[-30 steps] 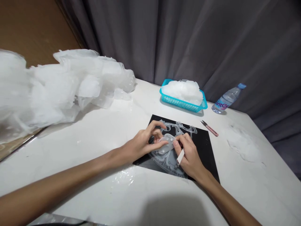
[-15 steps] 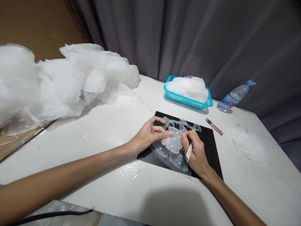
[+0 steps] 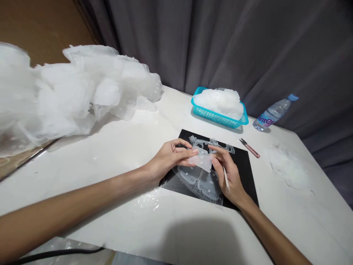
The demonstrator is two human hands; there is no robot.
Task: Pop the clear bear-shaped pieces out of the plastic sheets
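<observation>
A small translucent plate (image 3: 202,160) with rounded edges is pinched at its left side by my left hand (image 3: 176,154). My right hand (image 3: 227,171) touches the plate's right edge with thumb and a finger, and a thin white tool (image 3: 226,179) is tucked in that hand. Below them a black mat (image 3: 245,165) lies on the table, bearing a larger clear moulded sheet (image 3: 208,186) with several rounded panels. Clear curved frame pieces (image 3: 228,148) lie at the mat's far side, partly hidden by my fingers.
Pink-handled snips (image 3: 250,148) lie right of the mat. Behind is a blue basket (image 3: 217,118) of white pieces, with a water bottle (image 3: 275,112) beside it. A large heap of translucent plastic (image 3: 91,84) covers the left; a thin clear pile (image 3: 289,167) lies right.
The small plate has tilted and looks flatter in my hands. My right index finger has lifted and stretched out, and the white tool has swung more upright. The view has shifted slightly.
</observation>
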